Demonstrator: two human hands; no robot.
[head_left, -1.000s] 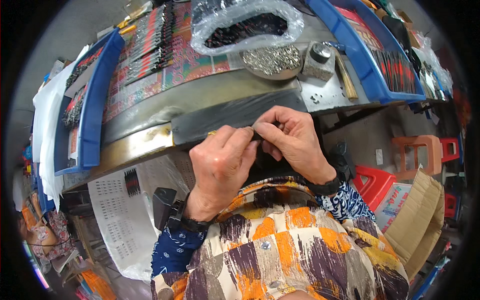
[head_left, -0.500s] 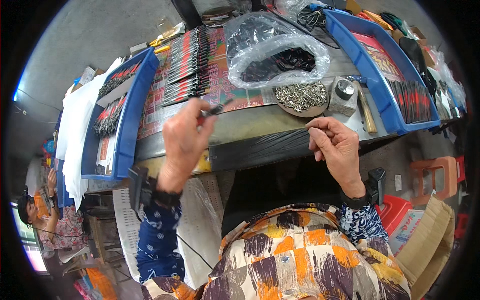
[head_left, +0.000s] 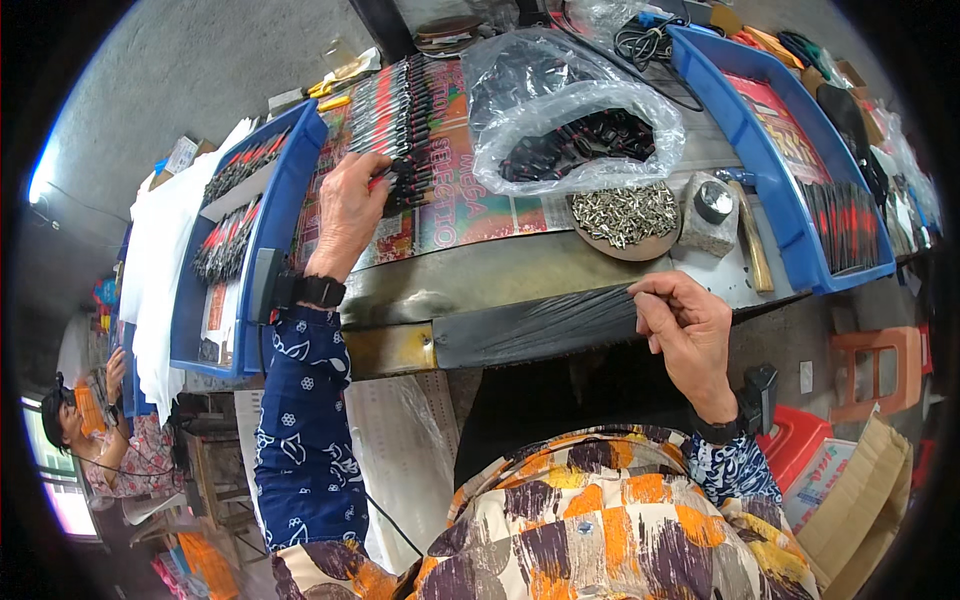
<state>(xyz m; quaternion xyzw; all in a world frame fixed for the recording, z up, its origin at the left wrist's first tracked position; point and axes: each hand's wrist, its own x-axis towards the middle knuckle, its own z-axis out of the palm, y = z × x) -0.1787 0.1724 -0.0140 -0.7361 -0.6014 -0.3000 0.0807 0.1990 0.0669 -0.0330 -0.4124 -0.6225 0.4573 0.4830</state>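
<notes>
Head view: left hand point(head_left: 350, 200), upper left of frame, had its fingers bent close together at the lower left of a row of black-and-red rods point(head_left: 388, 105); red showed at the fingertips, couldn't tell if it gripped one. Rods were slim, packed side by side on a glossy printed sheet point(head_left: 452, 215). Right hand point(head_left: 690, 330), right of centre, near the table point(head_left: 420, 285) edge, fingers curled, thumb near index; couldn't tell if it held anything small. Upper centre: crinkled clear plastic bag point(head_left: 485, 165), dark pieces point(head_left: 580, 145) inside. Below: round shallow dish point(head_left: 612, 250) heaped with shiny metal bits point(head_left: 625, 212), beside a rough grey block point(head_left: 706, 238) and smooth wooden handle point(head_left: 757, 255).
</notes>
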